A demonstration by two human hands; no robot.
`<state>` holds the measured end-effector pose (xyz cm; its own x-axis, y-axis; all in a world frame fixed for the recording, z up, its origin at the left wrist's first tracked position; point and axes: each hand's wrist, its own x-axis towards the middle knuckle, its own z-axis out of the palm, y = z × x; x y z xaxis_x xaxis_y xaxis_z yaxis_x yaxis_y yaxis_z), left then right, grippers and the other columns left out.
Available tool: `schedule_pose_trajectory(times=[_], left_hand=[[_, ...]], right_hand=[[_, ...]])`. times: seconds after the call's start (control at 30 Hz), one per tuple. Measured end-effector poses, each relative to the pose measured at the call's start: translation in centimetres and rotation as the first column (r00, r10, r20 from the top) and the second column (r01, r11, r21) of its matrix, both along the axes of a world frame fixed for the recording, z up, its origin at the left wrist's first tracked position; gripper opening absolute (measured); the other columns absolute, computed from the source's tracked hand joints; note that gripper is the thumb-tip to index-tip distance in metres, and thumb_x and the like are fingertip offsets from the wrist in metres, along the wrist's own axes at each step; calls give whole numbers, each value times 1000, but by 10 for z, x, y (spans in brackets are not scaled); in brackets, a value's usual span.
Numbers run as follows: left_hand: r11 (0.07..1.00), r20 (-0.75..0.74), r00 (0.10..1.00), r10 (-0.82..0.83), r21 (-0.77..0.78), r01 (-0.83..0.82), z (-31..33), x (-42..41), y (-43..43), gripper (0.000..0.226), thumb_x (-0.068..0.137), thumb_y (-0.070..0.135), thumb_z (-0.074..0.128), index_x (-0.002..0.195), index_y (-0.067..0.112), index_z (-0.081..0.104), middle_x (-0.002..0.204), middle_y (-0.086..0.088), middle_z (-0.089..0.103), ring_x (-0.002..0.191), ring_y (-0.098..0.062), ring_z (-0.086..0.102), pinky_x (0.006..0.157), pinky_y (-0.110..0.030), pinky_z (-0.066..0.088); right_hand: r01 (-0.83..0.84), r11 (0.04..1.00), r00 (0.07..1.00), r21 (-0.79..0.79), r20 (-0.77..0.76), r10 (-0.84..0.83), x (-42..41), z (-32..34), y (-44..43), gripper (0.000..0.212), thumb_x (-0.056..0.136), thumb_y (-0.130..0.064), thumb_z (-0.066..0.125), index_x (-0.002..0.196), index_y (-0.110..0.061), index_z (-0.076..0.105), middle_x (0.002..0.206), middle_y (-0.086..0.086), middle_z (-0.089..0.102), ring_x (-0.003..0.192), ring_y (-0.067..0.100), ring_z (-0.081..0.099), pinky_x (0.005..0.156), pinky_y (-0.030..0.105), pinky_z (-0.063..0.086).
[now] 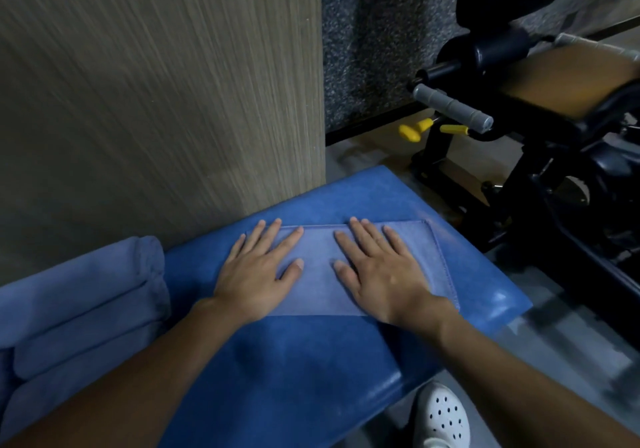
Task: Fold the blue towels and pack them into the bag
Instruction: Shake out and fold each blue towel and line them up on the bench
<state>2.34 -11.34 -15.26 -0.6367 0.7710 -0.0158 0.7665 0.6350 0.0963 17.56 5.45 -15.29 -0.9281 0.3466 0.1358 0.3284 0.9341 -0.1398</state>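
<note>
now both hands flatten towel (pixel 320 274)

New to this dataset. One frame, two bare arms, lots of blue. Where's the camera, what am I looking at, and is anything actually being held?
There is no robot here. A person wears one wide-angle camera on the head, and it looks forward and down, so the arms coming in from the bottom are the wearer's own.

The left hand and right hand both lie flat, fingers straight and spread, on a folded blue towel. They press on it and grip nothing.

The towel lies on a darker blue padded bench. At the left is a pile of more blue towels, which look rolled or folded.

Behind the bench stands a wood-grain panel, with a black exercise machine to the right. A white shoe shows at the bottom.

The bag for packing is not in view.
</note>
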Motion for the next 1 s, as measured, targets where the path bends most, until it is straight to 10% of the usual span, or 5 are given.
schedule_pose_trajectory(times=[0.33,0.5,1.0], left_hand=[[998,-23,1000,-13,-65,11,12,5,4,74,81,66,-3,152,45,-3,164,3,-10,150,-16,-14,120,-47,-7],[973,-70,971,-229,8,230,10,33,30,73,86,55,-4,155,33,3,164,6,-2,150,-9,-7,122,-41,-4],[999,-14,999,32,-33,-32,8,1,5,78,83,60,-2,156,31,8,163,1,13,149,-15,8,122,-40,6]], right_hand=[[321,945,944,66,57,-325,29,10,30,71,92,-60,10,148,-25,37,157,12,28,148,28,19,116,58,8],[99,995,993,-2,63,-98,18,8,-8,71,92,-58,4,153,-28,24,162,5,13,150,21,8,118,47,1],[106,994,986,22,126,-108,23,9,31,77,90,-64,-5,154,-30,18,163,6,10,150,21,7,120,41,1]])
